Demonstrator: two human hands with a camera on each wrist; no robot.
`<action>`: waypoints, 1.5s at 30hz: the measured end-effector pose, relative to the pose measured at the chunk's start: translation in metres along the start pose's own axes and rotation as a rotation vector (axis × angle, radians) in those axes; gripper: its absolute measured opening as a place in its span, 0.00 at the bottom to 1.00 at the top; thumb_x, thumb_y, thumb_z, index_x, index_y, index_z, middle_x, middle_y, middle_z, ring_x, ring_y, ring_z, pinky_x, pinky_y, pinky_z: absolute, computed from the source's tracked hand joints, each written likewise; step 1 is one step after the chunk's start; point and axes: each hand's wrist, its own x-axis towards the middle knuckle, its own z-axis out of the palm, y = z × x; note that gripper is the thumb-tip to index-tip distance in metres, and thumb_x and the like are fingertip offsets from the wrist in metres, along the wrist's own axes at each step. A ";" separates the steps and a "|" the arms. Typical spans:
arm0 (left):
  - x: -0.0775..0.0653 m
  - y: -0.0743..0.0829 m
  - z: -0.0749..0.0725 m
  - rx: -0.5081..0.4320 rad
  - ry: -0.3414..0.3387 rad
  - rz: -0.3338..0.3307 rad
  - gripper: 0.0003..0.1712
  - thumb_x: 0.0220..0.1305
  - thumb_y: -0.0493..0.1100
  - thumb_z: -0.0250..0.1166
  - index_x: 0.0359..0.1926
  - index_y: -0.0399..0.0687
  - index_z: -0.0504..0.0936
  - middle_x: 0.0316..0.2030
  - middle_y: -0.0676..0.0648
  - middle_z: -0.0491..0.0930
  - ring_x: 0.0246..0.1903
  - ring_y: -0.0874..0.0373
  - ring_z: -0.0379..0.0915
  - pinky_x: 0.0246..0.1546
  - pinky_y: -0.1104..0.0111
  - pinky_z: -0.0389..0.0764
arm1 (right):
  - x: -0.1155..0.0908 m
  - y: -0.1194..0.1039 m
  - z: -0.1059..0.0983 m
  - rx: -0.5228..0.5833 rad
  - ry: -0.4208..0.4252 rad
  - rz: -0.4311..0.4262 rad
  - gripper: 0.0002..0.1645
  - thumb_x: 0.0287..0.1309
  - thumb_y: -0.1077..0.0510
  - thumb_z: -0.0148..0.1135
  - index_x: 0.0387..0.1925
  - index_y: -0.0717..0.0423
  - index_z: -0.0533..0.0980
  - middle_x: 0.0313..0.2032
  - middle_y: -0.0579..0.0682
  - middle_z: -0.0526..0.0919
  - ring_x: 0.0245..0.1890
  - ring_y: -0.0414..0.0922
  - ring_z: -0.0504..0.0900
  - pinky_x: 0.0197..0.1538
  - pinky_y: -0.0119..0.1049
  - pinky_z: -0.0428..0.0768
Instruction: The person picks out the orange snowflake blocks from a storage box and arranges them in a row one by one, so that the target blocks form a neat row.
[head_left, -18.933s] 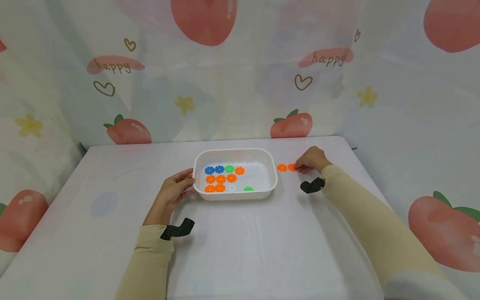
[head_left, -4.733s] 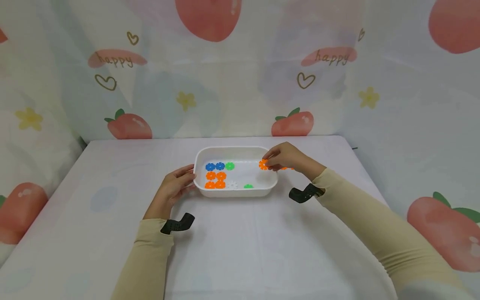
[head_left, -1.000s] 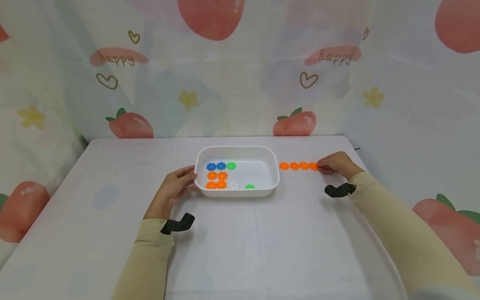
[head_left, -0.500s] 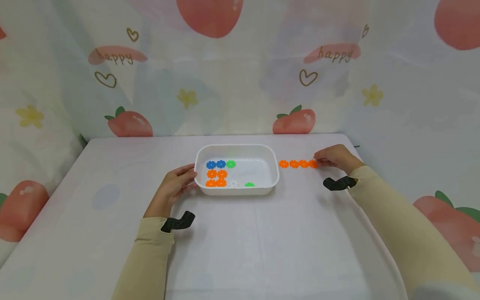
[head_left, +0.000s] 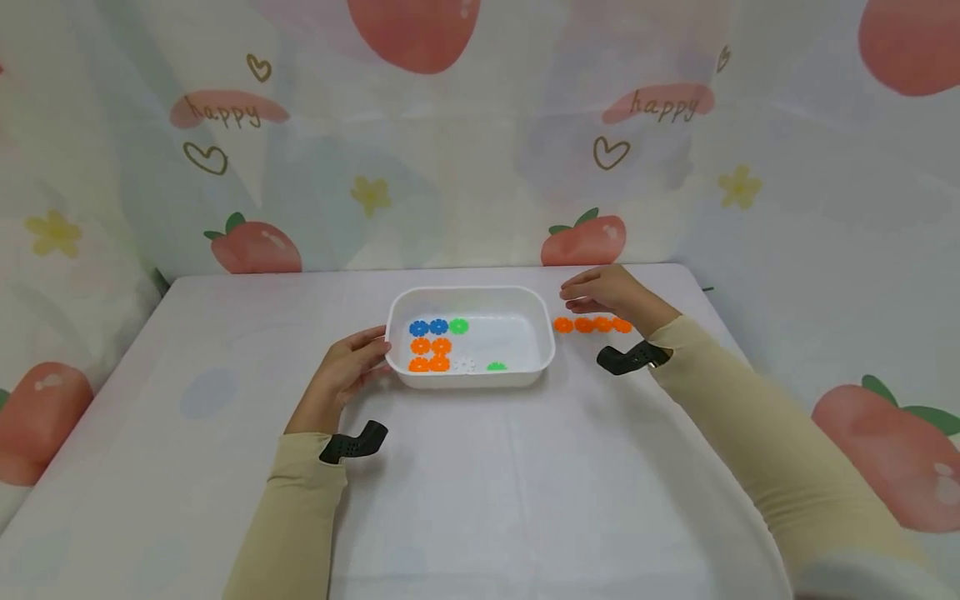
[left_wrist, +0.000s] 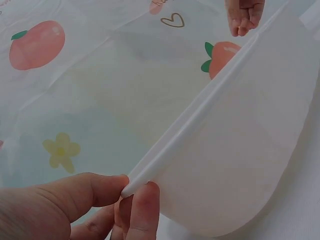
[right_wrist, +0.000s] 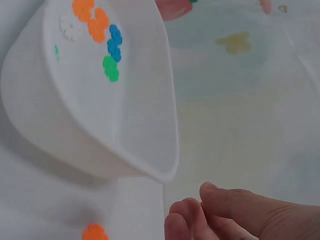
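My left hand (head_left: 342,367) pinches the left rim of a white plastic tray (head_left: 468,381); the left wrist view shows thumb and fingers on the rim (left_wrist: 170,145). Inside lie flat, notched snowflake discs: two blue discs (head_left: 428,327), a green disc (head_left: 458,326), several orange discs (head_left: 441,345), a white disc (head_left: 465,365), and a second green disc (head_left: 497,367) partly hidden by the front wall. Right of the tray, several orange discs (head_left: 583,325) form a row on the table. My right hand (head_left: 611,292) hovers just above and behind this row, fingers loosely bent, holding nothing.
A white cloth (head_left: 450,500) covers the table. Behind it hangs a printed curtain (head_left: 450,183) with peaches, flowers and hearts. A dark wrist camera (head_left: 633,358) juts from the right sleeve, another wrist camera (head_left: 354,442) from the left.
Since the earliest frame, three orange discs have left the tray and the outside row has lengthened. Just now my right hand let go at the row's right end and moved left. The left hand stays put.
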 end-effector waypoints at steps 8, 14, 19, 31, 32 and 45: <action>-0.001 0.001 0.001 0.009 -0.002 0.011 0.27 0.70 0.42 0.61 0.69 0.47 0.70 0.63 0.40 0.72 0.43 0.57 0.77 0.41 0.73 0.85 | 0.001 -0.034 0.045 0.066 -0.069 -0.037 0.23 0.64 0.58 0.64 0.56 0.67 0.76 0.55 0.66 0.79 0.53 0.57 0.82 0.58 0.45 0.80; -0.002 0.001 0.001 0.004 -0.001 0.014 0.28 0.70 0.42 0.61 0.69 0.47 0.70 0.63 0.40 0.71 0.42 0.58 0.77 0.40 0.74 0.85 | 0.005 -0.050 0.081 0.064 -0.084 -0.023 0.20 0.60 0.58 0.68 0.52 0.64 0.81 0.51 0.60 0.84 0.47 0.51 0.85 0.51 0.38 0.85; -0.003 0.001 0.000 0.004 0.003 0.008 0.28 0.70 0.43 0.61 0.69 0.47 0.70 0.64 0.42 0.70 0.45 0.57 0.76 0.40 0.75 0.84 | 0.012 -0.056 0.110 0.030 -0.077 -0.029 0.19 0.58 0.55 0.70 0.49 0.60 0.83 0.46 0.56 0.86 0.44 0.49 0.86 0.45 0.32 0.86; -0.002 0.000 0.000 -0.011 -0.014 0.003 0.28 0.70 0.42 0.61 0.70 0.47 0.69 0.64 0.41 0.70 0.44 0.59 0.77 0.40 0.74 0.85 | 0.019 -0.046 0.152 0.000 -0.058 -0.063 0.18 0.53 0.57 0.74 0.45 0.62 0.85 0.38 0.59 0.88 0.36 0.49 0.87 0.43 0.33 0.86; -0.002 0.000 0.000 -0.013 -0.016 0.002 0.29 0.70 0.41 0.61 0.70 0.47 0.69 0.64 0.41 0.70 0.44 0.59 0.77 0.40 0.74 0.85 | 0.020 -0.045 0.154 -0.008 -0.048 -0.070 0.18 0.53 0.57 0.74 0.44 0.62 0.85 0.37 0.59 0.88 0.35 0.48 0.87 0.42 0.33 0.86; -0.001 0.001 0.001 -0.007 -0.018 0.006 0.29 0.70 0.42 0.61 0.70 0.47 0.68 0.64 0.41 0.70 0.46 0.59 0.77 0.41 0.74 0.84 | 0.025 -0.046 0.169 -0.133 -0.018 -0.067 0.18 0.53 0.55 0.75 0.44 0.59 0.86 0.28 0.53 0.87 0.27 0.43 0.83 0.31 0.24 0.79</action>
